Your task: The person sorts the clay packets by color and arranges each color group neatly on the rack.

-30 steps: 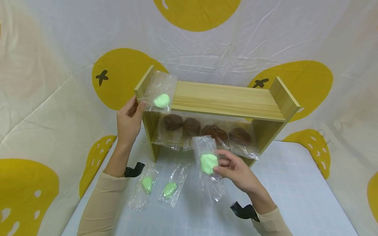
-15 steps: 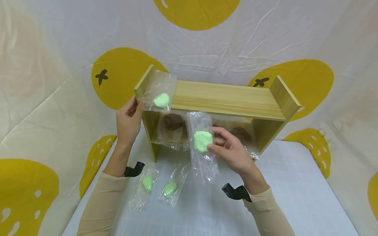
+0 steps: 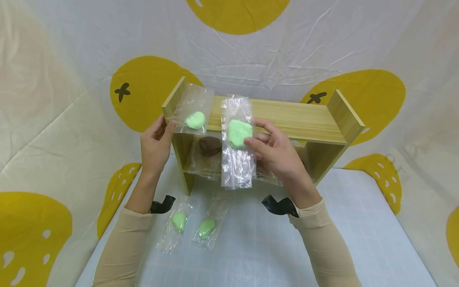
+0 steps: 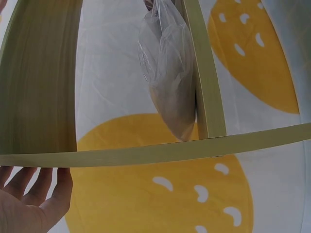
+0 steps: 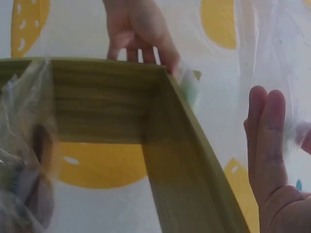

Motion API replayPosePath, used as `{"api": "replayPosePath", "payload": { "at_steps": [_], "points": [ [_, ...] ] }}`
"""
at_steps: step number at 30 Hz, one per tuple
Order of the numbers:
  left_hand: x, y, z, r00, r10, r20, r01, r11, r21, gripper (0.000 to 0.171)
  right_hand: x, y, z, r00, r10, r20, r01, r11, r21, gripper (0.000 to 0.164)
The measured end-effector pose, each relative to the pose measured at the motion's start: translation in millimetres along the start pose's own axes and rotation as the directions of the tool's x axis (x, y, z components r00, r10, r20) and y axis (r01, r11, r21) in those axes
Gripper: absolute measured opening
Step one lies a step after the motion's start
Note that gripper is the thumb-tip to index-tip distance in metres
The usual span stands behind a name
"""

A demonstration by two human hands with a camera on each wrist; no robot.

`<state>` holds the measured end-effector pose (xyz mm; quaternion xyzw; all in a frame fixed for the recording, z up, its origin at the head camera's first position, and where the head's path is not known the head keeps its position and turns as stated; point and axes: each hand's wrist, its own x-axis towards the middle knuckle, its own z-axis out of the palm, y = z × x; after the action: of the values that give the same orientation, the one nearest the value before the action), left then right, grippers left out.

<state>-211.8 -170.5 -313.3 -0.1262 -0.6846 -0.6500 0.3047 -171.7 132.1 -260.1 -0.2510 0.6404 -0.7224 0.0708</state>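
My right hand pinches a clear plastic bag with a flattened light green lump in it. The bag hangs upright before the top board of a small wooden shelf. My left hand grips the shelf's left side panel, fingers on the outside and thumb at the front edge. Next to that thumb, another bagged green lump lies on the top board. A bagged brown lump shows on the lower level; the held bag and right hand mostly hide the others.
Two more bagged light green lumps, a left one and a right one, lie on the pale blue checked tabletop before the shelf. A cloth with yellow fruit prints hangs behind.
My right hand has lifted the bagged green lump up and slightly left, from below the lower level to the height of the top board. The left hand has kept its place.
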Motion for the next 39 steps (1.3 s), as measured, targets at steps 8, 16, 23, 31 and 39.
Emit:
{"api": "replayPosePath", "payload": {
  "at_steps": [8,16,23,31,39],
  "points": [
    [0.2,1.8,0.1,1.0,0.0,-0.011,0.0,1.0,-0.004,0.039,38,-20,-2,0.993,-0.025,-0.115,0.022,1.0,-0.021,0.05],
    [1.5,1.7,0.2,1.0,-0.004,-0.007,0.004,1.0,-0.01,0.039,69,-28,-1,0.985,0.006,-0.173,-0.017,0.998,-0.064,0.049],
    [1.2,1.0,-0.2,1.0,-0.009,-0.01,0.009,1.0,-0.006,0.04,90,-24,1,0.977,0.051,-0.207,-0.059,0.998,-0.031,0.049],
    [0.8,0.5,0.3,1.0,-0.019,-0.013,0.019,1.0,-0.001,0.04,91,-22,3,0.978,0.069,-0.195,-0.1,0.983,-0.152,0.065],
    [0.1,1.8,1.2,1.0,-0.017,-0.013,0.018,1.0,0.015,0.039,88,-18,2,0.981,0.02,-0.195,-0.066,0.97,-0.234,0.057]
  ]
}}
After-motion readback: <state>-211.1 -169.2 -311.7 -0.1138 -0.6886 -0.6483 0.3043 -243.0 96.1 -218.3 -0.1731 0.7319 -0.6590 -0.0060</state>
